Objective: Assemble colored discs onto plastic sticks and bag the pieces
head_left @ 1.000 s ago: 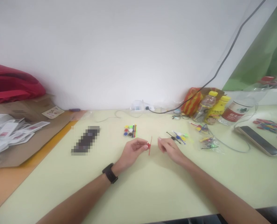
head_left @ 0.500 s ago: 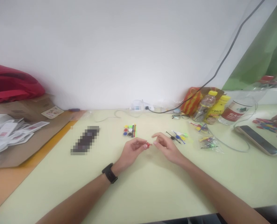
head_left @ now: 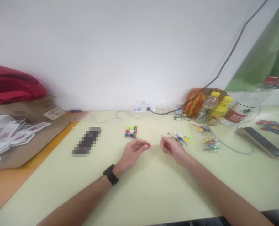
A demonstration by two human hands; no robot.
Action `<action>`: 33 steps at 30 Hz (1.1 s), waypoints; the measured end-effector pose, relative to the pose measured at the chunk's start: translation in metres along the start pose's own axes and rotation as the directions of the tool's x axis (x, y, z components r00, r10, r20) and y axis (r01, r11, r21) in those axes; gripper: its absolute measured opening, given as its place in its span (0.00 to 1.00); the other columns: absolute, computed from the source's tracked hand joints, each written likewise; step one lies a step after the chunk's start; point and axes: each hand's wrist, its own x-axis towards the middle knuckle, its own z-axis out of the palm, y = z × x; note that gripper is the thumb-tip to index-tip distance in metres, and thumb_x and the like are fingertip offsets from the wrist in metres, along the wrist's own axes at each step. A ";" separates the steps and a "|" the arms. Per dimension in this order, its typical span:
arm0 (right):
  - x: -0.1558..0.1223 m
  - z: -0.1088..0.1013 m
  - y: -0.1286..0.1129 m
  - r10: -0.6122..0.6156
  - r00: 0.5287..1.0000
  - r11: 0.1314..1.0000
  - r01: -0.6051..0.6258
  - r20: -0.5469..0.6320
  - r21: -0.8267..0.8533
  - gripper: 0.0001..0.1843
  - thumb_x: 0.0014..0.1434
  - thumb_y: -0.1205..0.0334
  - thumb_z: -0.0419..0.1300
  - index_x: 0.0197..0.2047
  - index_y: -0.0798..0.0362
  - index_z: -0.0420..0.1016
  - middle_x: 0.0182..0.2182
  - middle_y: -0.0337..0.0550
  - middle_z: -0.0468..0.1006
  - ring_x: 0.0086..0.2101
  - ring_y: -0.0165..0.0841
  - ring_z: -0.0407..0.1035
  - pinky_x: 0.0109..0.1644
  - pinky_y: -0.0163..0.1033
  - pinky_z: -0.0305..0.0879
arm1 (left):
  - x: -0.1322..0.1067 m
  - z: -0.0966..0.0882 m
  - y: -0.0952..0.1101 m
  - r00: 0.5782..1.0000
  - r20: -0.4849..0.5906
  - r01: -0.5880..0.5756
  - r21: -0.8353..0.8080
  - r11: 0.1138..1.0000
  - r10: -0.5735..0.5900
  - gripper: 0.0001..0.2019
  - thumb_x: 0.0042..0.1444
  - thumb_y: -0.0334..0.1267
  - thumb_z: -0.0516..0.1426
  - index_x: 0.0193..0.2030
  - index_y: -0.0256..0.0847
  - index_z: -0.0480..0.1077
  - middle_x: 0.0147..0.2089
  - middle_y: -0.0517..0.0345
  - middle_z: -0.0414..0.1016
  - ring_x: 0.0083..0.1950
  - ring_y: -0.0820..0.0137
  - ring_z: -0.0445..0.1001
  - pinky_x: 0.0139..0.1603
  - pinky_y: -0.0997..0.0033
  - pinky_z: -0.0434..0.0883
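Observation:
My left hand (head_left: 132, 151), with a black watch (head_left: 111, 174) on its wrist, pinches a small red plastic piece (head_left: 148, 145) between thumb and fingertips, just above the table. To its right, my right hand (head_left: 173, 150) is curled closed, apart from the red piece. Whatever its fingers may hold is hidden. Behind my left hand lie several small coloured discs (head_left: 129, 131) in rows, beside thin coloured sticks (head_left: 135, 131). Thin plastic pieces in black, white, blue and yellow (head_left: 180, 138) lie just beyond my right hand.
Clear bags of small parts (head_left: 211, 143), a phone (head_left: 261, 142), bottles (head_left: 238, 113) and loose coloured pieces (head_left: 274, 127) are on the right. Glasses (head_left: 182, 118) and a power strip (head_left: 139, 106) lie by the wall. Left are a pixelated dark object (head_left: 86, 142) and cardboard (head_left: 33, 141).
My right hand has drawn back rightward from the red piece, and its fingers have curled in. My left hand keeps its pinch. Another person's hand at the far right has left the view.

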 end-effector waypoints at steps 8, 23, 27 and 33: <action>-0.005 0.013 0.004 -0.227 0.972 0.931 0.236 0.062 -0.280 0.19 0.64 0.46 0.63 0.51 0.48 0.71 0.32 0.37 0.71 0.29 0.31 0.65 0.32 0.36 0.60 | -0.001 0.003 0.007 1.000 0.017 -0.002 0.038 0.999 0.001 0.13 0.57 0.44 0.68 0.42 0.38 0.78 0.45 0.48 0.84 0.48 0.61 0.82 0.54 0.60 0.77; 0.005 -0.015 0.014 -0.292 0.956 0.526 0.162 0.002 -0.835 0.07 0.64 0.59 0.59 0.38 0.50 0.79 0.29 0.40 0.78 0.29 0.34 0.69 0.34 0.39 0.60 | -0.007 0.004 0.002 0.990 0.101 -0.130 0.408 0.903 0.097 0.14 0.62 0.43 0.63 0.52 0.44 0.75 0.50 0.51 0.81 0.49 0.61 0.79 0.54 0.59 0.77; 0.010 -0.038 0.013 -0.417 0.903 0.346 0.059 -0.097 -0.936 0.11 0.64 0.54 0.59 0.45 0.49 0.78 0.39 0.46 0.80 0.39 0.40 0.72 0.42 0.43 0.63 | -0.010 0.004 0.002 0.964 0.219 -0.251 0.539 0.804 0.154 0.11 0.64 0.39 0.60 0.52 0.46 0.75 0.52 0.52 0.79 0.52 0.61 0.76 0.57 0.57 0.74; 0.008 -0.080 0.012 -0.531 0.762 0.156 -0.341 -0.370 -0.927 0.25 0.67 0.46 0.55 0.58 0.55 0.73 0.50 0.64 0.75 0.53 0.58 0.65 0.52 0.58 0.61 | -0.013 0.002 0.009 0.903 0.397 -0.399 0.627 0.669 0.166 0.11 0.66 0.36 0.57 0.53 0.46 0.74 0.56 0.50 0.76 0.60 0.57 0.72 0.63 0.55 0.70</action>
